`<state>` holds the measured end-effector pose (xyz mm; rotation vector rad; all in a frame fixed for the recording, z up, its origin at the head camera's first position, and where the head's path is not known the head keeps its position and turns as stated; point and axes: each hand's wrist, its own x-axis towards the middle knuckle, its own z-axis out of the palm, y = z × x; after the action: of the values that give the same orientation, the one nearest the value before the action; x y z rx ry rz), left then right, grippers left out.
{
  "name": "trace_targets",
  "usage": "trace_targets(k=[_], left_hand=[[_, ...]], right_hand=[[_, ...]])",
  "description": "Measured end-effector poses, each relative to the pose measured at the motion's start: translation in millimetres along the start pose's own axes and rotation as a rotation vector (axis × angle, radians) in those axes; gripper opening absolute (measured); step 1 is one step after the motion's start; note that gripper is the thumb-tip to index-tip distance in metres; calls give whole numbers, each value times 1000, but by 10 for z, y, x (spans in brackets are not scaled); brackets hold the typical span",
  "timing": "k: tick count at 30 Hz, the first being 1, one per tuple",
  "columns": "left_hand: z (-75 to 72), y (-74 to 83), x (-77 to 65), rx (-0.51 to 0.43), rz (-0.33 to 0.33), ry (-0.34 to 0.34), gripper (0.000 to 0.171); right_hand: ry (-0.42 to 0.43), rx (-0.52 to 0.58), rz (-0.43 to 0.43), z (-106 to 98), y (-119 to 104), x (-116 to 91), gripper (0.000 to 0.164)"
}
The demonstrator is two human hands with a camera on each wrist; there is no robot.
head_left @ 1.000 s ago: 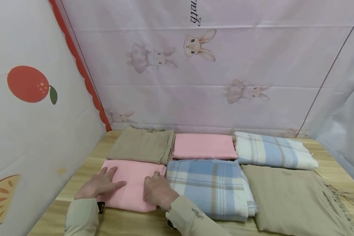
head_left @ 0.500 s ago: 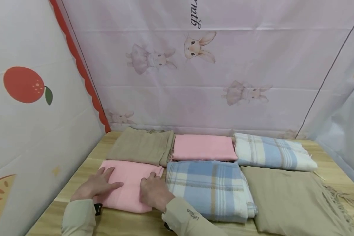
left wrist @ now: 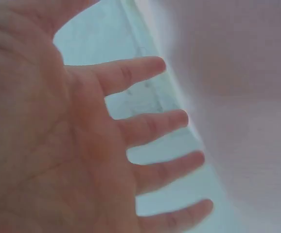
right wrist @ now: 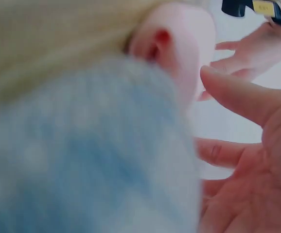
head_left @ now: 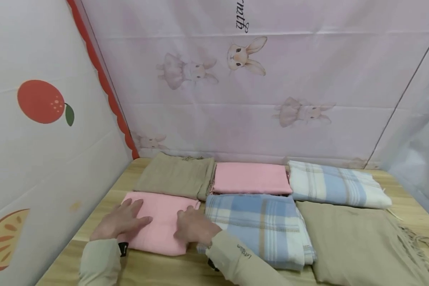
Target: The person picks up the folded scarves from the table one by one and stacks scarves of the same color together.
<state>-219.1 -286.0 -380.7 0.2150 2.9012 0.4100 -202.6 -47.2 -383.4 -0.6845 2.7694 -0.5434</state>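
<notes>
A folded pink scarf (head_left: pixel 161 234) lies at the front left of the wooden table. My left hand (head_left: pixel 119 220) rests on its left side, fingers spread and straight; the left wrist view shows the palm and fingertips along the pink cloth. At the scarf's right edge my right hand (head_left: pixel 194 226) touches the cloth, knuckles bent a little in the head view. In the right wrist view its thumb (right wrist: pixel 242 94) stands apart from the fingers, with the pink cloth's folded end beyond. A folded blue-and-white plaid scarf (head_left: pixel 250 230) lies just right of this hand.
Behind lie a folded khaki scarf (head_left: pixel 175 176), another pink scarf (head_left: pixel 252 178) and another plaid one (head_left: pixel 336 184). A larger khaki scarf with fringe (head_left: pixel 361 242) fills the front right. Printed sheets stand at the back and left, close to the table (head_left: pixel 75 258).
The front pink scarf and both hands have shifted slightly left, widening the gap to the plaid scarf. The head view itself has swung a little. The other scarves lie as before.
</notes>
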Motion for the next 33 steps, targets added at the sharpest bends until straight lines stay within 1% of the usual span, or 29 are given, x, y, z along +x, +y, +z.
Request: trace_targets(k=[2, 4, 5, 7, 8, 11, 15, 18, 20, 23, 26, 28, 29, 33], left_hand=[[-29, 68, 1, 31, 40, 58, 82], [-61, 138, 11, 61, 94, 121, 76], [-82, 176, 20, 71, 113, 140, 74], [-124, 257, 37, 84, 151, 161, 69], [-143, 300, 48, 86, 161, 158, 67], [-183, 410, 80, 72, 178, 133, 61], [-206, 508, 111, 79, 193, 130, 59], [-215, 564, 133, 88, 195, 128, 63], [-210, 603, 165, 88, 213, 136, 63], [-194, 658, 224, 75, 253, 149, 61], [-173, 711, 281, 63, 275, 142, 60], [-163, 740, 311, 60, 276, 130, 60], [-161, 752, 322, 61, 276, 127, 60], [-141, 792, 364, 69, 265, 123, 60]], right_hand=[[9, 31, -22, -98, 50, -20, 22], [31, 80, -47, -198, 96, -33, 21], [34, 114, -51, -250, 120, -39, 20], [47, 142, -58, -353, 172, -46, 18], [54, 157, -57, -402, 205, -49, 17], [83, 132, -62, -536, 319, -72, 17], [159, 50, -75, -656, 480, -115, 17], [205, 32, -77, -712, 596, -135, 18], [252, 13, -97, -744, 682, -148, 18], [322, 16, -116, -775, 799, -161, 16], [385, 5, -133, -791, 898, -194, 22], [401, -11, -129, -810, 941, -222, 25], [421, -26, -146, -787, 1015, -200, 26], [410, -15, -118, -819, 1102, -229, 26]])
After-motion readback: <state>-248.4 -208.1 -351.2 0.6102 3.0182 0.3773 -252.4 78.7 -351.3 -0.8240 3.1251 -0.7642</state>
